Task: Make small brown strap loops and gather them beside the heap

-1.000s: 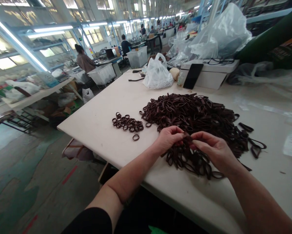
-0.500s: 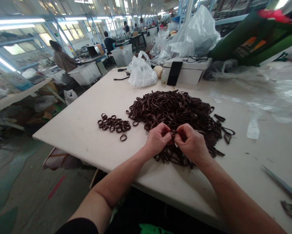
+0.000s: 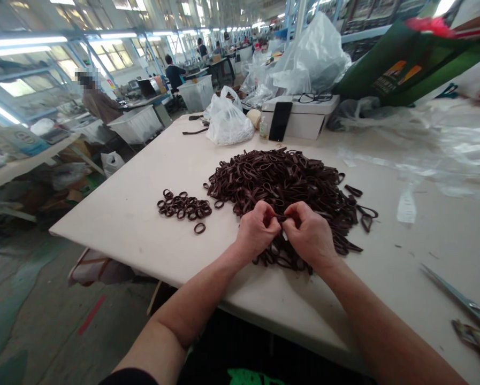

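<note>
Both hands are pinched around one dark brown loop [image 3: 280, 217], held in front of a big heap of similar loops [image 3: 272, 174]. My left hand [image 3: 258, 227] grips its left side and my right hand [image 3: 309, 232] its right side, with the fingertips close together. Most of the held loop is hidden by the fingers. Left of the heap lies a small cluster of round brown rings [image 3: 183, 205], and a single ring [image 3: 199, 228] sits just in front of that cluster.
Scissors [image 3: 460, 297] lie at the right edge of the table [image 3: 115, 214]. Toward the back stand a white plastic bag [image 3: 229, 120], a phone [image 3: 280, 121] leaning on a white box [image 3: 307, 115], and a green bag [image 3: 396, 64]. Clear plastic sheeting [image 3: 436, 144] covers the back right. Co-workers sit farther off.
My fingertips have drawn slightly apart, so a short stretch of the brown loop shows between them. The whole view has shifted a little; the heap and ring cluster look the same.
</note>
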`<state>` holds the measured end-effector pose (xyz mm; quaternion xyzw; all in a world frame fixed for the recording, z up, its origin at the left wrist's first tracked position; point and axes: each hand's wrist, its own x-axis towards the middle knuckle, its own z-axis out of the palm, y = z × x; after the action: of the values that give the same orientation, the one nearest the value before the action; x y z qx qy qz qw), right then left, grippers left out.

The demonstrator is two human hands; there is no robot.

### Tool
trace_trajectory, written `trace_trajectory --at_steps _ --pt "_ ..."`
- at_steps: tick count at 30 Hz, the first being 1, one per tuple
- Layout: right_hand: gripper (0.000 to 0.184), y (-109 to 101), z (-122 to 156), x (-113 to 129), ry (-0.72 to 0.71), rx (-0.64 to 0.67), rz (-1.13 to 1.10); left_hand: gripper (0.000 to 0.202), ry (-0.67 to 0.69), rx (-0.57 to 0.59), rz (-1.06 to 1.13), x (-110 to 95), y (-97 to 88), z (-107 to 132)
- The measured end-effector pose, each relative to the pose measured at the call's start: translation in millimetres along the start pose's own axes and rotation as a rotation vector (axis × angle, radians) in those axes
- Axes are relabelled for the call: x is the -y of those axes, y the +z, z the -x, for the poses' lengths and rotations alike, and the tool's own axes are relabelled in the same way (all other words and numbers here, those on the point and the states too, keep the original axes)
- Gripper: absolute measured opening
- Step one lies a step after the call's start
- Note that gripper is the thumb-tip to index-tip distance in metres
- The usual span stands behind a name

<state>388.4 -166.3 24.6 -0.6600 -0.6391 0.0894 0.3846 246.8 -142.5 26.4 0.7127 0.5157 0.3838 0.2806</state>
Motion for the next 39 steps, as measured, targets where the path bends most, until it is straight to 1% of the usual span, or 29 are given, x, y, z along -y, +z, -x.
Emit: trace_trajectory --at_steps 2,4,6,7,9,11,12,13,14,16,17,19,24,28,31,33,35,39 --pt "0.006 0 0 0 0.014 0.025 -0.089 0.011 0.000 -0.001 0.011 0 0.4 0" --pt "0.006 0 0 0 0.003 0.034 -0.156 0.011 0.004 -0.003 0.020 1 -0.2 -1" --pt "0.012 1 1 0 -0.021 0.035 -0.199 0.010 0.015 -0.021 0.031 6 -5.7 -4" --pt "0.016 1 1 -1 -0.033 0.032 -0.211 0.010 0.014 -0.049 0.034 11 -11.6 -7" --pt "0.023 1 1 -2 -0.053 0.019 -0.205 0.013 -0.018 -0.152 0.028 25 -30.9 -13" --pt "0.023 1 0 -4 -0.079 -0.009 -0.168 0.019 -0.101 -0.277 -0.025 43 -57.8 -19" --pt "0.021 1 -1 -5 -0.097 -0.026 -0.145 0.021 -0.152 -0.319 -0.082 53 -71.9 -20" --pt "0.020 1 -1 -7 -0.121 -0.042 -0.123 0.022 -0.209 -0.336 -0.170 62 -85.1 -21" --pt "0.018 2 -1 -8 -0.148 -0.058 -0.104 0.022 -0.249 -0.330 -0.278 70 -96.3 -21" --pt "0.016 3 -2 -11 -0.203 -0.077 -0.072 0.023 -0.266 -0.285 -0.490 82 -110.6 -19" --pt "0.016 4 -2 -13 -0.228 -0.081 -0.060 0.024 -0.248 -0.257 -0.573 85 -113.5 -17" --pt "0.016 6 -2 -15 -0.263 -0.083 -0.041 0.027 -0.195 -0.219 -0.675 88 -112.5 -14" --pt "0.014 9 -1 -18 -0.295 -0.072 -0.026 0.033 -0.054 -0.178 -0.755 87 -96.1 -17" --pt "0.014 10 -1 -18 -0.305 -0.024 -0.035 0.019 0.025 -0.116 -0.783 91 -86.3 -20" --pt "0.015 11 0 -18 -0.316 0.003 -0.049 0.016 0.064 -0.069 -0.794 98 -84.5 -20" --pt "0.014 11 0 -18 -0.316 0.004 -0.046 0.015 0.083 -0.056 -0.814 105 -89.0 -20" --pt "0.014 10 0 -18 -0.316 0.000 -0.039 0.016 0.088 -0.038 -0.851 115 -99.0 -21" --pt "0.015 11 0 -18 -0.323 0.006 -0.037 0.019 0.009 -0.052 -0.946 139 -132.2 -22"
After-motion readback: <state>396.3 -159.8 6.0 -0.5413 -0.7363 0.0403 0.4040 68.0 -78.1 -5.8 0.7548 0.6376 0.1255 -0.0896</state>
